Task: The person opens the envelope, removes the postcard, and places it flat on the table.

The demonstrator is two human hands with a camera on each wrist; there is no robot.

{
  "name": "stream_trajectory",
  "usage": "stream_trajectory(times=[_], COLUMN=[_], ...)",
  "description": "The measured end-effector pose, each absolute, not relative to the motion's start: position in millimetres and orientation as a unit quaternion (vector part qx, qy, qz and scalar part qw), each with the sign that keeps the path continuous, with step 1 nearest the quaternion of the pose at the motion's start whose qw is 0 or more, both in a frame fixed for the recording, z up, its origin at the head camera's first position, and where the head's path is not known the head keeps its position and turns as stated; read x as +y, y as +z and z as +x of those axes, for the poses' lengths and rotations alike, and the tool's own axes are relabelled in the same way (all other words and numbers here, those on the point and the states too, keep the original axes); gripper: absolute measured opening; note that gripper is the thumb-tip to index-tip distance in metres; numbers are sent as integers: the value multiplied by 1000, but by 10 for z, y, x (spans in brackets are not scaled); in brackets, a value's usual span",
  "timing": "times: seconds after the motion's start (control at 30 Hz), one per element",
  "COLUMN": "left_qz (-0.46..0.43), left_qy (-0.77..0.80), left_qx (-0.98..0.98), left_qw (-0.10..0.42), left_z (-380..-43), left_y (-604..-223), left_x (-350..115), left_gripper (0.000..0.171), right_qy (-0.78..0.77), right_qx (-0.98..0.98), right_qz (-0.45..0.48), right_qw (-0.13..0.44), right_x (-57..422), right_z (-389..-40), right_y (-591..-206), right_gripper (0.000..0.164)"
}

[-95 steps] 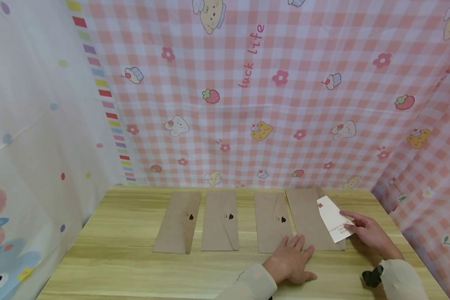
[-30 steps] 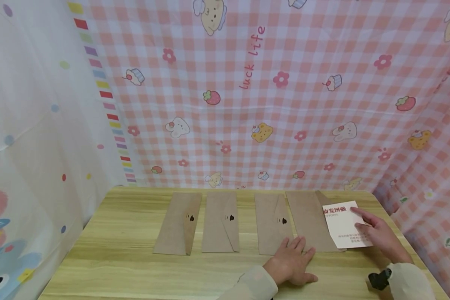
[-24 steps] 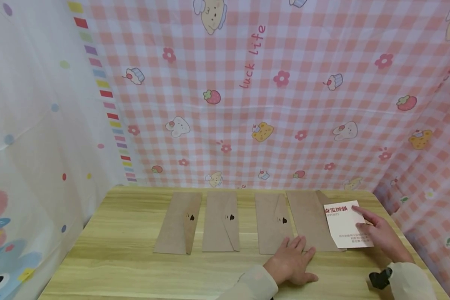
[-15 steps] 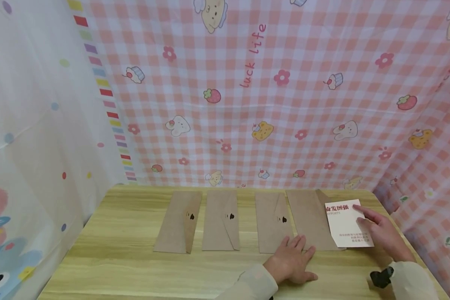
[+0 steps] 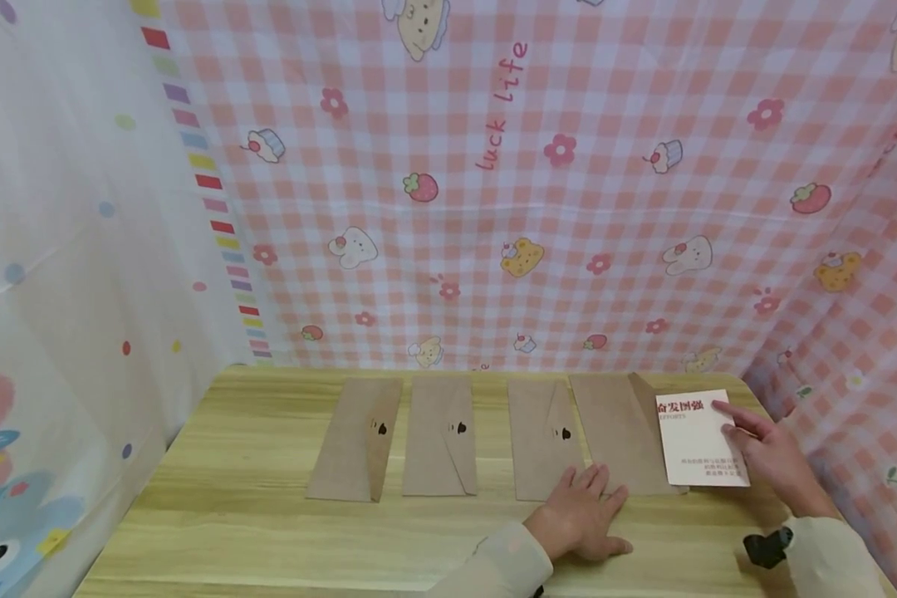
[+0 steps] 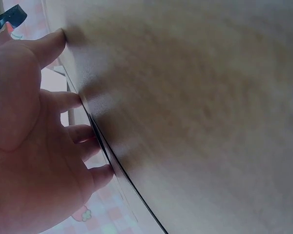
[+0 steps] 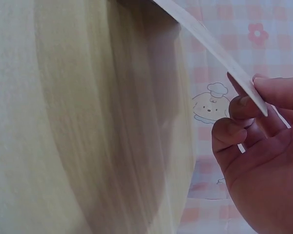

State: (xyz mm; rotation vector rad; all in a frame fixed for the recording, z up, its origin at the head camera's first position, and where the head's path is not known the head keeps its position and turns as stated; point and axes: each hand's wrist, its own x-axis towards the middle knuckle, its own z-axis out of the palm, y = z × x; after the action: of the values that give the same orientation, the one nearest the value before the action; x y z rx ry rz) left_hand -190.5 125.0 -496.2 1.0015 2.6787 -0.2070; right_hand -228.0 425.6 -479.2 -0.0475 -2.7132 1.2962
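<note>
At the right of the row, my right hand [image 5: 773,455] pinches a white card [image 5: 698,440] with red heading characters by its right edge. In the right wrist view the card [image 7: 210,44] tilts up off the table, thumb on one side and fingers on the other. Its left edge overlaps the rightmost brown envelope [image 5: 615,436], which has its flap side partly covered. My left hand [image 5: 579,515] rests flat, fingers spread. Its fingertips touch the lower corners of the rightmost envelope and the neighbouring envelope [image 5: 538,457].
Two more brown envelopes, one at the far left [image 5: 355,440] and one beside it [image 5: 437,440], lie on the wooden table [image 5: 269,531]. A pink checked cloth [image 5: 463,224] hangs behind the table. A black wrist device [image 5: 767,548] sits at my right sleeve.
My right hand has moved right with the card, which now overlaps the rightmost envelope less and shows more of its printed face. My left hand has stayed put.
</note>
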Motion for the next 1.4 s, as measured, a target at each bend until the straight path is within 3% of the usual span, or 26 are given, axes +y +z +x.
stream_trajectory(times=[0.27, 1.1, 1.4], left_qz=[347, 339, 349], left_qy=[-78, -18, -34], left_qx=[926, 928, 925], left_qw=[124, 152, 148], left_z=[-1923, -1923, -1955], left_y=[-4929, -4930, -4977], left_x=[1244, 1249, 1246], left_gripper=[72, 72, 70], right_qy=[453, 496, 475], right_qx=[-887, -868, -879], right_qz=[8, -1, 36], right_qw=[86, -12, 2], right_x=[4289, 4294, 4290], right_z=[-2271, -2086, -2016], right_y=[-4718, -4624, -4591], right_gripper=[45, 58, 53])
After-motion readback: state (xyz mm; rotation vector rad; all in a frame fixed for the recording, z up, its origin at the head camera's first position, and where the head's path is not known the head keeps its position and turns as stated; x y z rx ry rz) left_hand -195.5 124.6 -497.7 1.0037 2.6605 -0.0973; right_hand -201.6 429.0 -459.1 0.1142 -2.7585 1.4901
